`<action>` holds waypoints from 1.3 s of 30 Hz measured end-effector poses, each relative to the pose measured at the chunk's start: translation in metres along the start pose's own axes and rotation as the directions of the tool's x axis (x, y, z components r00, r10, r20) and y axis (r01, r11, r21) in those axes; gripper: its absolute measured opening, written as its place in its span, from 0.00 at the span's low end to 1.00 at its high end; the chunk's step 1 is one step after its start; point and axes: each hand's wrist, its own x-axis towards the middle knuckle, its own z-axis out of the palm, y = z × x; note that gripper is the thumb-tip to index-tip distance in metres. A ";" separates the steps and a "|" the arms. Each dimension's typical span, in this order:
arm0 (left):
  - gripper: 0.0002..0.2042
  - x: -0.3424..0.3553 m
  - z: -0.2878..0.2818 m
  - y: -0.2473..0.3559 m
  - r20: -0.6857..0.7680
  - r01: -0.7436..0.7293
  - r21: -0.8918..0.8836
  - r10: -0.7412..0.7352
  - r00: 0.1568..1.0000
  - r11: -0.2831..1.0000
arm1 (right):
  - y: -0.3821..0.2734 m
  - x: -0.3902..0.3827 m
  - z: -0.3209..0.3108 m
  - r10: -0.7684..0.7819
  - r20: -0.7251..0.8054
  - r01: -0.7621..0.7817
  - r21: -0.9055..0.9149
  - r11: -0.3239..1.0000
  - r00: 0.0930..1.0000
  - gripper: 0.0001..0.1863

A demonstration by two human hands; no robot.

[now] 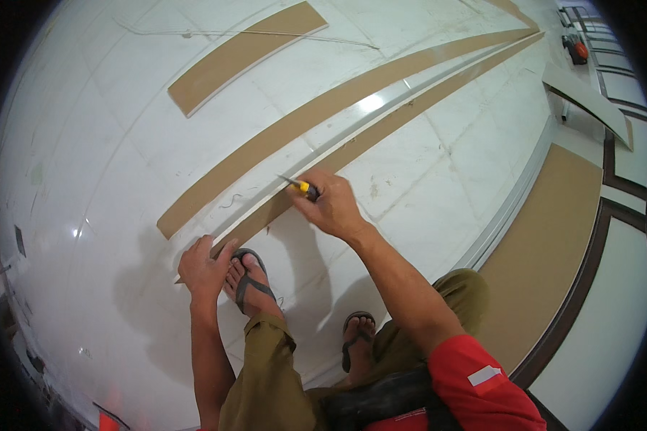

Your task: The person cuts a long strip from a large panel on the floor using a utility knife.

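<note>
My right hand is closed around a knife with a yellow and black handle. Its thin, pointed blade reaches left over the pale edge of a long brown board strip. At the strip's near end, my left hand grips the board, fingers over its far edge and thumb on the brown face. The strip slants from lower left to upper right, its white edge facing away from me. My left foot, in a dark flip-flop, is right beside my left hand.
A second long brown strip runs alongside, beyond the first. Farther off lies a short brown piece, with a thin cord across it. On the right are a wide brown board, dark-framed white panels and an orange-black tool.
</note>
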 end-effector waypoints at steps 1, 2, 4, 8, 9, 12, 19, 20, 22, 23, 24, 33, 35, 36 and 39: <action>0.22 -0.002 0.001 0.000 -0.020 -0.002 0.001 0.002 1.000 1.000 | -0.009 0.001 -0.006 0.135 0.106 -0.151 0.159 0.976 0.985 0.08; 0.22 -0.003 0.002 0.000 -0.041 -0.004 0.002 0.004 0.999 1.000 | -0.013 0.001 -0.010 0.247 0.229 -0.309 0.296 0.904 0.942 0.09; 0.22 -0.001 0.003 0.000 -0.006 -0.002 0.020 0.002 1.000 1.000 | 0.007 0.000 -0.014 0.291 0.169 -0.334 0.350 0.875 0.942 0.10; 0.21 0.001 0.001 0.003 0.001 -0.022 0.026 0.022 1.000 0.999 | 0.052 0.020 -0.030 0.622 -0.208 -0.460 0.508 0.728 0.755 0.11; 0.21 0.002 0.001 0.003 -0.001 -0.025 0.026 0.025 1.000 0.999 | 0.060 0.023 -0.035 0.634 -0.313 -0.443 0.502 0.743 0.707 0.12; 0.21 0.000 -0.001 -0.002 0.020 -0.007 0.071 0.006 1.000 0.997 | 0.050 0.028 -0.047 0.661 -0.114 -0.549 0.463 0.696 0.742 0.15; 0.22 0.002 0.000 0.002 0.015 -0.014 0.009 0.013 1.000 1.000 | 0.065 0.029 -0.042 0.655 -0.100 -0.552 0.453 0.700 0.749 0.17; 0.22 0.002 0.000 0.001 0.023 -0.009 0.005 0.009 1.000 1.000 | 0.063 0.029 -0.041 0.650 -0.089 -0.550 0.454 0.701 0.755 0.16; 0.22 0.001 -0.001 0.001 0.023 -0.009 0.012 0.009 1.000 1.000 | 0.060 0.027 -0.044 0.644 -0.078 -0.548 0.455 0.702 0.761 0.14; 0.22 0.001 -0.002 0.000 0.022 -0.009 0.019 0.009 1.000 1.000 | 0.059 0.025 -0.049 0.617 0.097 -0.580 0.479 0.659 0.781 0.15; 0.22 0.001 -0.002 -0.002 0.022 -0.008 0.020 0.008 1.000 1.000 | 0.057 0.023 -0.051 0.565 0.269 -0.616 0.493 0.615 0.780 0.16; 0.22 0.004 0.002 0.008 0.020 -0.043 0.080 0.042 0.999 0.996 | 0.058 0.022 -0.041 0.646 0.002 -0.584 0.428 0.689 0.763 0.14; 0.21 0.006 -0.001 0.009 0.083 0.043 0.078 -0.049 0.995 0.996 | 0.057 0.022 -0.043 0.620 0.039 -0.567 0.452 0.689 0.784 0.14; 0.21 0.005 0.001 0.006 0.085 0.034 0.071 -0.040 0.996 0.997 | 0.058 0.021 -0.047 0.592 0.081 -0.553 0.477 0.684 0.802 0.14; 0.21 0.003 -0.002 -0.006 0.055 -0.006 0.038 0.004 0.998 0.999 | 0.041 0.031 -0.078 0.479 0.457 -0.659 0.443 0.608 0.749 0.15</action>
